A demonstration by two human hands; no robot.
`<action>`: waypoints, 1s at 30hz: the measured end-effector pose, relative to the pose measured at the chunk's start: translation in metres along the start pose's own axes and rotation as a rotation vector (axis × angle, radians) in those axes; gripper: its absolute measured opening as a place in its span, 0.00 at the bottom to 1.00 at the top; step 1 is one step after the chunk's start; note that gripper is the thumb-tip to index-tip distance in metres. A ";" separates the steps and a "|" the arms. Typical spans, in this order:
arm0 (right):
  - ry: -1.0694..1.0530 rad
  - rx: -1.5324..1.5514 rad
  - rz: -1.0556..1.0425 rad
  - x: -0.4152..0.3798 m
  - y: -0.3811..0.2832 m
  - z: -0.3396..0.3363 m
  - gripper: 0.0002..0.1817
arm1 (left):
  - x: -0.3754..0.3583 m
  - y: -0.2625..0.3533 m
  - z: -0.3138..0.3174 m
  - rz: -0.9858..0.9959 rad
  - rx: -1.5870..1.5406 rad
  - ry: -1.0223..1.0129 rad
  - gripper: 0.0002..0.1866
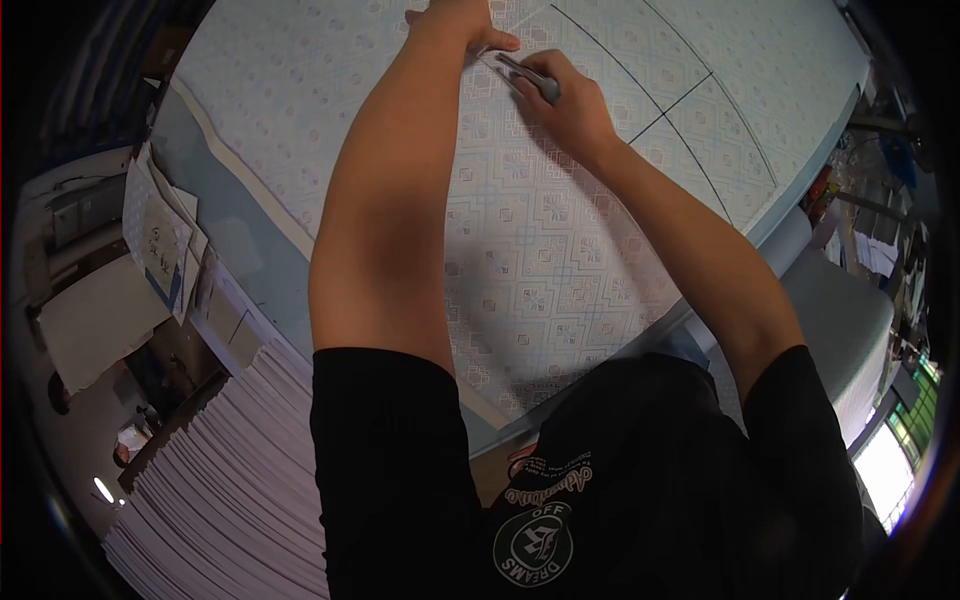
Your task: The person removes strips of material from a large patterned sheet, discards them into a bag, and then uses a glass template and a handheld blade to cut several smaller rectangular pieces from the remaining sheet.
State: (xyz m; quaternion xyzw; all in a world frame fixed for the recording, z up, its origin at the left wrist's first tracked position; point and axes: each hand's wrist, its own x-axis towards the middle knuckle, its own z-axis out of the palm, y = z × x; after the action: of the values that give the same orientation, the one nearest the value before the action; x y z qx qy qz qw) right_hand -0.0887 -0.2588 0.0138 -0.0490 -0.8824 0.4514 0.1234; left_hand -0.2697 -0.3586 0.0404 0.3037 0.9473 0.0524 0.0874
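Note:
A pale patterned sheet [530, 230] with a blue and pinkish geometric print lies spread over the table. My right hand [580, 105] grips a grey utility knife [545, 85], its tip pointing up and left towards the sheet. Close beside that tip, my left hand [470, 25] rests on the sheet with the thumb stretched out to the right; its far fingers are partly cut off by the top of the view. Dark lines [665, 113] cross on the sheet to the right of my hands. The knife's blade is too small to make out.
The blue-grey table edge [250, 215] shows along the left. Papers [165, 235] hang at that side, above a big stack of folded white material [230, 480]. A grey padded block [825, 310] stands at the right, near cluttered shelves. Other people appear far left.

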 end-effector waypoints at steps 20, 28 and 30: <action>-0.012 -0.317 -0.017 -0.163 0.111 -0.232 0.24 | -0.217 0.169 0.099 -0.242 -0.254 0.406 0.35; 0.027 -0.234 0.122 -0.086 0.175 -0.291 0.24 | -0.139 0.108 0.076 -0.388 -0.112 0.406 0.32; 0.048 -0.232 0.090 -0.065 0.199 -0.308 0.24 | -0.118 0.101 0.071 -0.481 -0.065 0.426 0.31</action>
State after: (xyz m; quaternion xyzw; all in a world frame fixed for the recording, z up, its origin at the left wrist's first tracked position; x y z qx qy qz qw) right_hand 0.0497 0.0866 0.0146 -0.1130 -0.9224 0.3501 0.1175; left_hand -0.1037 -0.3425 0.0020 0.0504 0.9867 0.1230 -0.0933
